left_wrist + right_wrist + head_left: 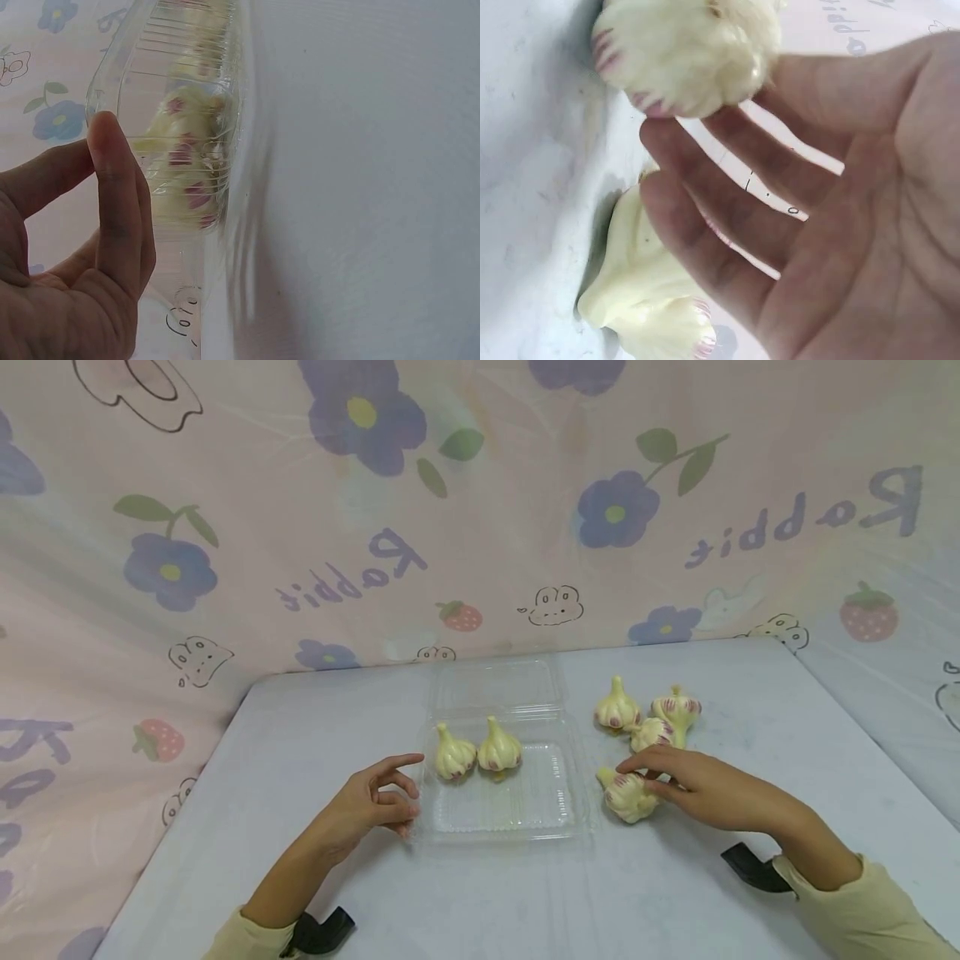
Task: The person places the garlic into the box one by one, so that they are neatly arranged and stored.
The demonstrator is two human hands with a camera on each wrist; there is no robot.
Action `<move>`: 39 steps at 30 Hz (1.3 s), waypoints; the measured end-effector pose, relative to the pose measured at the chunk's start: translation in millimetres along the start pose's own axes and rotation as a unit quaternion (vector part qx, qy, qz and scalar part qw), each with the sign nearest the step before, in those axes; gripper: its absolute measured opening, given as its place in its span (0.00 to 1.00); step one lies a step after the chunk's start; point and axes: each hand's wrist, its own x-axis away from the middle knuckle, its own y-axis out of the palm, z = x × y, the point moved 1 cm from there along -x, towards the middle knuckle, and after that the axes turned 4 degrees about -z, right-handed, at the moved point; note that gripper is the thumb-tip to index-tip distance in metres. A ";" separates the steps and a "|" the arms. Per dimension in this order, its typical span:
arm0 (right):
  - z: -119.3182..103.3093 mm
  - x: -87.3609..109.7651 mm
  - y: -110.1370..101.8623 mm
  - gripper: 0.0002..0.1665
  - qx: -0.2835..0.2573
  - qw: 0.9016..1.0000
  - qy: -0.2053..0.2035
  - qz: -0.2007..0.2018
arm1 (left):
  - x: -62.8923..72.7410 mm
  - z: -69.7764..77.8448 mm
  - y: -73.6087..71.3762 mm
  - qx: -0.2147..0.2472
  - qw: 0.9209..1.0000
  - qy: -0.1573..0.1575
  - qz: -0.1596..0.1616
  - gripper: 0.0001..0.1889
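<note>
My right hand pinches a garlic bulb between thumb and fingers, to the right of the clear plastic box. The right wrist view shows that bulb at the fingertips. Two more garlic bulbs, a left one and a right one, sit side by side in the back left of the box, stems up. At the box's left edge is my left hand, fingers loosely bent, holding nothing. In the left wrist view a fingertip overlaps the clear rim.
Behind my right hand lie three loose garlic bulbs: an upright one, one with its stem toward me, and one between them. The box's lid lies folded back toward the printed curtain behind the white table.
</note>
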 end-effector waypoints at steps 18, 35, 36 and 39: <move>-4.5 -7.1 19.7 0.23 0.005 0.999 -0.046 -0.010 | -1.5 -0.2 0.8 0.001 1.000 0.006 -0.001 0.39; -9.5 -14.1 21.4 0.27 0.152 0.980 -0.024 0.125 | 0.1 -0.6 0.8 -0.002 1.000 0.003 -0.001 0.39; -9.9 -13.5 20.9 0.25 0.152 0.980 -0.027 0.125 | 0.2 -0.4 0.6 -0.004 1.000 0.005 -0.002 0.39; -10.9 -12.0 19.3 0.23 0.147 0.981 -0.042 0.124 | 0.4 0.5 0.2 -0.007 1.000 0.013 -0.007 0.40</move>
